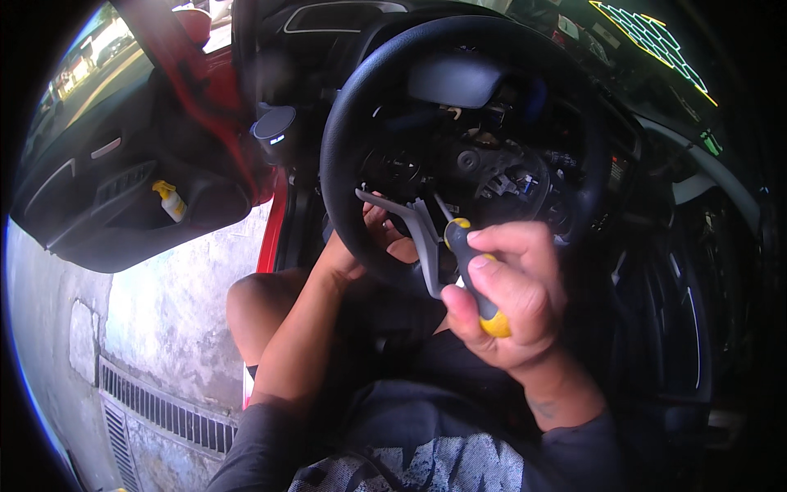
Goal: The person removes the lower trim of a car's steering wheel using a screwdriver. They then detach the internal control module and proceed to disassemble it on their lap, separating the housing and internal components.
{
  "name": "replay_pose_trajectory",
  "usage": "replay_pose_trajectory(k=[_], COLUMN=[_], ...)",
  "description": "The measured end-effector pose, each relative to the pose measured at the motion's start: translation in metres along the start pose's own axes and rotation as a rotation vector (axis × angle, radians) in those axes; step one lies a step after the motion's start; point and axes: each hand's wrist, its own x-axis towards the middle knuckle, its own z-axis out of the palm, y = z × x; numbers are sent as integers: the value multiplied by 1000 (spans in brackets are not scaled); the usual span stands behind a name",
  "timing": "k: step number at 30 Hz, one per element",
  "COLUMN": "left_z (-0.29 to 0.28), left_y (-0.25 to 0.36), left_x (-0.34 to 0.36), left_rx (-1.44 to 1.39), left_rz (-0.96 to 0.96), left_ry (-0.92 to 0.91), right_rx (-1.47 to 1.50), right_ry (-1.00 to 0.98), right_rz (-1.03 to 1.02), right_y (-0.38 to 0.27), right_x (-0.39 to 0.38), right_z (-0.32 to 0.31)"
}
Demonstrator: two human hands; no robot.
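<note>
In my right hand (516, 287) is a screwdriver (471, 271) with a dark grey and yellow handle. Its shaft points up and away, toward the opened centre of the black steering wheel (338, 156). My left hand (377, 223) reaches in at the wheel's lower left, its fingers curled behind a grey, angled steering wheel trim piece (422, 234). The rim and the trim hide part of that hand. Exposed brackets and wiring show in the wheel's hub (512, 176); the screwdriver's tip is hard to make out there.
At the left, the red car's door (123, 213) stands open, with a white spray bottle with a yellow top (170, 202) in its pocket. A round dark holder (274, 125) sits left of the wheel. Outside, a floor drain grate (168, 407) crosses the concrete.
</note>
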Motion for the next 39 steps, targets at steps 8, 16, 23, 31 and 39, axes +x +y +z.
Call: replay_pose_trajectory(k=[8,16,23,31,39], left_z=[-13,-22,-17,-19,-18], left_y=[-8,26,10,19,2], left_x=[12,-16,-3,-14,0], left_rx=[-29,216,177,171,-69], left_rz=[-44,-71,-102,-57,-80], left_ry=[-55,186,109,86,84], right_rx=[32,-113,-368,-429,-589], right_ry=[-380,-423,-426,-458,-824], right_rz=[-146,-366,-369,-381,-339], right_y=[6,26,6,-22,-32], right_x=[23,67,71,82,101], right_z=[-41,-46,-71,-62,-68])
